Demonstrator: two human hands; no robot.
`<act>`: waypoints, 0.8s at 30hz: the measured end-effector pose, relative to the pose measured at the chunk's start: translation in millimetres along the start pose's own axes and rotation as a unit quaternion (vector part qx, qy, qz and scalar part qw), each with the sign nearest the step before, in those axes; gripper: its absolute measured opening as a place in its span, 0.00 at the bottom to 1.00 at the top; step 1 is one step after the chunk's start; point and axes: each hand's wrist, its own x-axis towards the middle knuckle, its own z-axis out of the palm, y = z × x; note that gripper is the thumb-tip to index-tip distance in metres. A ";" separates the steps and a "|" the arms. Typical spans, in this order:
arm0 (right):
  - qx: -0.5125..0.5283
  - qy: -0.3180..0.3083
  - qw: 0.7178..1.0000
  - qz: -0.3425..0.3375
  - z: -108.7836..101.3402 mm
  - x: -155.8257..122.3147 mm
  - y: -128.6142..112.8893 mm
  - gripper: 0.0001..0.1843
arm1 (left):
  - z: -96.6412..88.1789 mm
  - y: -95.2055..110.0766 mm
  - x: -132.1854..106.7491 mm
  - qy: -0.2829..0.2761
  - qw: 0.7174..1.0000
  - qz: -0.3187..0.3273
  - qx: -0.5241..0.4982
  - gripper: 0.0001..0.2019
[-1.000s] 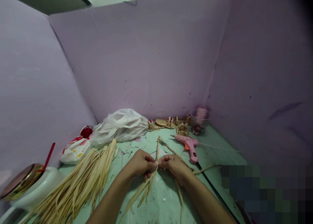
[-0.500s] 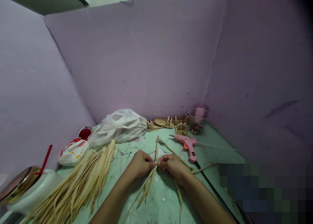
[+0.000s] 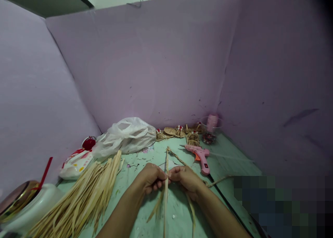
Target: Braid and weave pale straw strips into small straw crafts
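Note:
A thin braid of dried straw strips (image 3: 167, 159) runs from a bend on the table toward me. My left hand (image 3: 153, 178) pinches it from the left. Close against it, my right hand (image 3: 183, 178) pinches from the other side, thumb and fingers together. Below the fingertips a loose straw strip (image 3: 164, 213) hangs straight down, with another to its left and one under my right hand. From the bend, a finished length of braid (image 3: 182, 159) slants back to the right, passing behind my right hand.
On the left lie a heap of dried straw strips (image 3: 85, 193), a white plastic bag (image 3: 127, 135) and a white container (image 3: 39, 203). A pink glue gun (image 3: 199, 154) with a black cord rests at right. Behind stand woven straw pieces (image 3: 193, 138) and a clear cup (image 3: 209, 138).
One loose strip has swung from the left to hang straight down the middle. My left hand's lower fingers have come into view, curled. Both hands stay at the same spot on the braid.

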 end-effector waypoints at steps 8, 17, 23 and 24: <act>0.000 -0.016 1.000 0.013 -4.2 2.3 -0.5 0.02 | 3.3 -0.4 -3.6 0.057 0.998 0.007 0.007 0.06; -0.009 -0.038 0.999 0.026 -10.7 6.0 3.0 0.01 | 2.8 -5.2 0.1 -0.035 0.999 -0.020 -0.024 0.09; -0.028 -0.028 0.998 0.038 -10.2 6.7 2.8 0.00 | 5.6 -6.1 0.0 0.003 1.000 0.012 0.009 0.09; -0.033 -0.026 0.999 0.035 -10.3 6.3 2.6 0.00 | 5.4 -6.3 -0.5 0.003 1.000 0.021 0.010 0.08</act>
